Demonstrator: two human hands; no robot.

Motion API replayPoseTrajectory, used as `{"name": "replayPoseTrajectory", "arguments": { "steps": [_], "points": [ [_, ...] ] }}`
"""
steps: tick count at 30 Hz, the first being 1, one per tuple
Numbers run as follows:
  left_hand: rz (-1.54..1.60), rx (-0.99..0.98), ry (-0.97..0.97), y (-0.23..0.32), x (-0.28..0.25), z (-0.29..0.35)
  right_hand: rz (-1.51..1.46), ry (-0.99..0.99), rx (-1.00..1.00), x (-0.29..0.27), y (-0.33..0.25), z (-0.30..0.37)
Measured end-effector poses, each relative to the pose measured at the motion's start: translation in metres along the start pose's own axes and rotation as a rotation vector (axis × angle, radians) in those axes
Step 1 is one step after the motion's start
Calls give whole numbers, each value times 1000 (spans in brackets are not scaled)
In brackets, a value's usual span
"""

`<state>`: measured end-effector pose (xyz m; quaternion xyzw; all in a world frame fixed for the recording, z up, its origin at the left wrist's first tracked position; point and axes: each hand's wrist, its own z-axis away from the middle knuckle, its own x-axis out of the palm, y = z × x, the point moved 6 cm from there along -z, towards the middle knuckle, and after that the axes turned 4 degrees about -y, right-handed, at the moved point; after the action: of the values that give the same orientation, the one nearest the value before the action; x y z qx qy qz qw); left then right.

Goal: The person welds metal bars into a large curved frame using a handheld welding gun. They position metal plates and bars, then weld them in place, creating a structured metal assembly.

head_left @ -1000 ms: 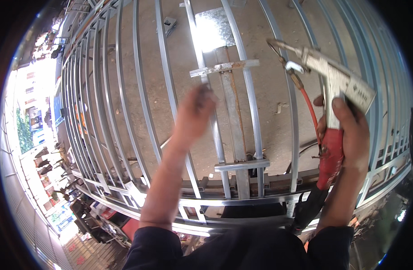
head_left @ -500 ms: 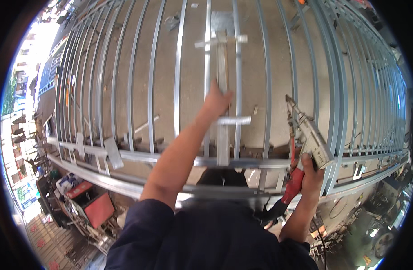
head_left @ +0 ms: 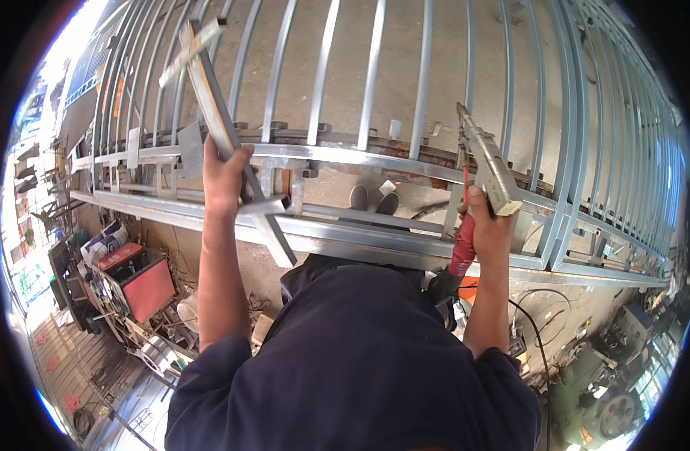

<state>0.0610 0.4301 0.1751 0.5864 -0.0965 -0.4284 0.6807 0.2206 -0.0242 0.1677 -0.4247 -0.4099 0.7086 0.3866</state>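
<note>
My left hand point(head_left: 225, 174) is wrapped round a square metal tube point(head_left: 212, 101) that has two short crossbars fixed across it. The tube is tilted over the near rails of a large steel frame point(head_left: 345, 155). One crossbar point(head_left: 193, 52) is beyond my hand, and the other point(head_left: 264, 205) is just on the near side of it. My right hand point(head_left: 489, 222) is closed round a long silver tool point(head_left: 489, 163) with a narrow nose and a red handle point(head_left: 463, 244). Whether these are one tool or two held together, I cannot tell. A black cable leads off below.
Parallel steel bars of the frame stretch away over a concrete floor. A red box-shaped machine point(head_left: 146, 289) stands at the lower left among clutter. At the lower right, a green machine with a wheel point(head_left: 611, 413) stands near a loose cable. My shoes point(head_left: 373, 199) show between the near rails.
My left hand has lifted the crossbarred tube off the bars and brought it left and toward me. My right hand still holds the tool, shifted slightly left. The view has moved nearer the frame's front edge.
</note>
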Motion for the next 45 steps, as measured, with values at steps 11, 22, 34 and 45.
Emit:
{"name": "replayPoseTrajectory", "arguments": {
  "steps": [11,22,34,45],
  "points": [
    [72,-27,128,-102,-159,52,527,-74,-92,177,-29,24],
    [-30,8,-28,-151,-302,-28,909,181,-51,305,6,15],
    [-47,-24,-91,-157,-332,-92,976,183,94,353,8,17],
    [2,-119,-90,-136,-310,-109,928,119,109,355,8,19]
  ]
}}
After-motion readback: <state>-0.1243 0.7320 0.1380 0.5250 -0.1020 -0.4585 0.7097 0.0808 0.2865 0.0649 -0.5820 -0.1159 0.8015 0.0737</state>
